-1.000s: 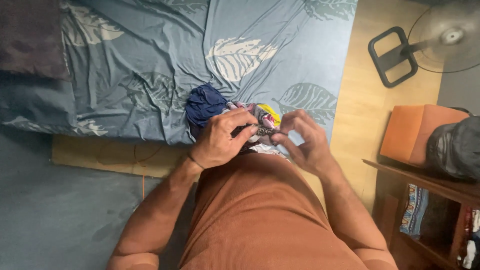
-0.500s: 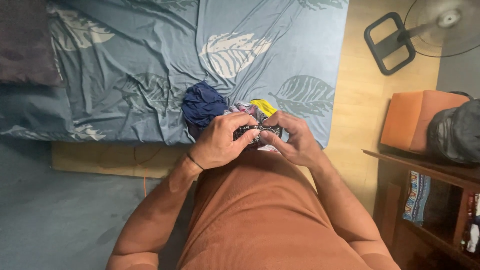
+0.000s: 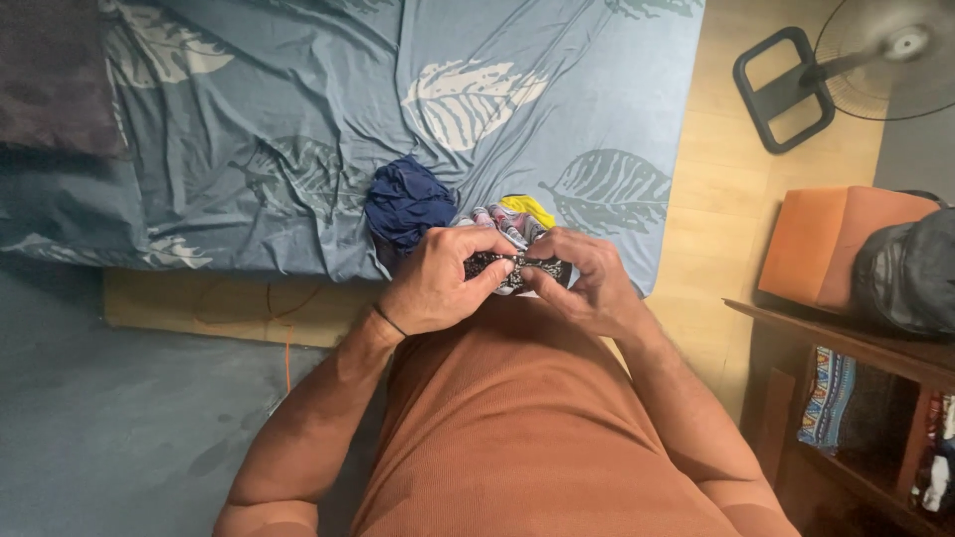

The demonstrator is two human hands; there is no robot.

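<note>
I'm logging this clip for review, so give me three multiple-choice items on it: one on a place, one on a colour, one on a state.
1. Where does the bundled dark blue cloth lie?
A. on the leaf-print bed sheet, near its edge
B. on the wooden shelf
C. on the fan's base

2. What colour is the person's shirt?
A. white
B. rust orange
C. green

3. How do the hands stand with the small dark patterned cloth?
A. both hang free of it
B. only the right hand touches it
C. the left hand and the right hand both pinch it

Answers: 1 A, the blue bundle rests on the sheet beside the multicoloured clothes. 2 B, the ribbed shirt filling the lower frame is rust orange. 3 C, fingers of both hands close on the cloth strip between them.
</note>
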